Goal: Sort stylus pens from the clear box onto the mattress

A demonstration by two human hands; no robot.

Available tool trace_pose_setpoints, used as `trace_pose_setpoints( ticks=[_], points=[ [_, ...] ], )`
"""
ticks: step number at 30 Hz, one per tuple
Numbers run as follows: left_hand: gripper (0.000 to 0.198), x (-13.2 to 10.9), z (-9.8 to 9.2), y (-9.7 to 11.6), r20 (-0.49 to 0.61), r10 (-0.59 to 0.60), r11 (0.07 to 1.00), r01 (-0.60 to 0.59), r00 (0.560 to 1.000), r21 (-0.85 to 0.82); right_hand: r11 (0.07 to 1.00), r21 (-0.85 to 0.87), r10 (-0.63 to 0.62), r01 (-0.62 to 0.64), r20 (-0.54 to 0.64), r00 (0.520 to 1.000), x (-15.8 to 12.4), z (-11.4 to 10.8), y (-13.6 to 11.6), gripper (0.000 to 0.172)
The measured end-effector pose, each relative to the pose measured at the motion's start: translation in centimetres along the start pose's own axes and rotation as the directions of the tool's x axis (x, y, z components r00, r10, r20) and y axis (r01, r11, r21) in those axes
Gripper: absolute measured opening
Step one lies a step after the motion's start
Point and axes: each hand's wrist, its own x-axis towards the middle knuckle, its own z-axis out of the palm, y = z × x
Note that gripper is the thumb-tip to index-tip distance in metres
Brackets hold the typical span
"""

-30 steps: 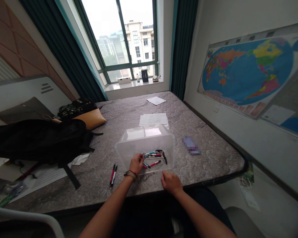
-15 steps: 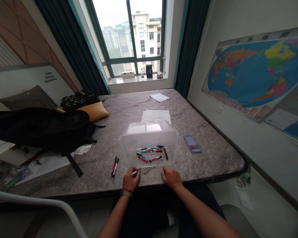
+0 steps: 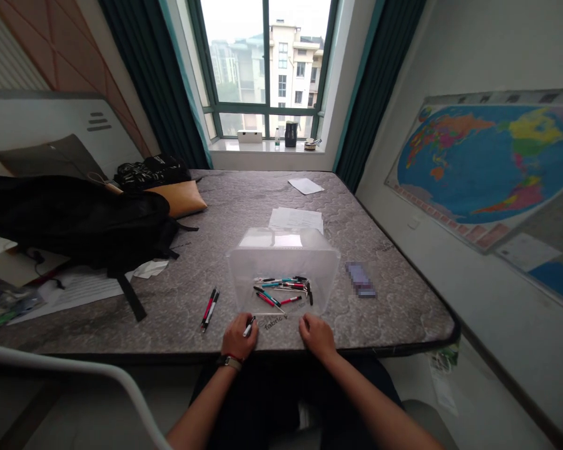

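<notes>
A slim white pen (image 3: 249, 327) is clamped in the left hand (image 3: 237, 339) at the mattress's (image 3: 403, 312) near edge, before the clear plastic bin (image 3: 281, 275), the right hand (image 3: 315, 334) resting loosely curled and empty, so a loosened grip could drop it off that edge.

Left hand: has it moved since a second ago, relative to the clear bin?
Yes. The left hand was inside the clear bin among the pens; now it rests outside the bin's near wall, toward the person, holding a pen.

White pen (image 3: 249, 327), tilted, near bin (image 3: 281, 262)
</notes>
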Motion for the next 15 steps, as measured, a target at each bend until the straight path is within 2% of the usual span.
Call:
trace_pose_setpoints(
  ticks=[3, 6, 8, 10, 15],
  points=[
    [0.017, 0.0, -0.1, 0.2, 0.024, -0.002, 0.997, 0.0, 1.0, 0.078, 0.989, 0.133, -0.064, 0.063, 0.001, 0.998, 2.5, -1.2, -1.3, 0.029],
    [0.019, 0.2, -0.2, 0.4, 0.053, 0.006, 0.992, -0.013, 0.999, 0.127, 0.98, 0.17, -0.111, 0.105, 0.029, 0.993, 6.8, -2.3, -3.6, 0.024],
    [0.02, 0.3, -0.3, 0.5, 0.061, 0.009, 0.989, -0.018, 0.998, 0.145, 0.988, 0.114, -0.117, 0.103, 0.12, 0.986, 10.0, -2.7, -5.3, 0.02],
    [0.019, 0.3, -0.4, 0.5, 0.057, 0.011, 0.987, -0.02, 0.998, 0.157, 0.993, -0.022, -0.11, 0.119, 0.243, 0.964, 12.8, -2.6, -6.8, 0.02],
    [0.018, 0.3, -0.3, 0.5, 0.022, 0.051, 0.986, -0.053, 0.998, 0.155, 0.975, -0.11, -0.148, 0.193, 0.326, 0.934, 16.8, -0.9, -9.1, 0.024]
  ],
)
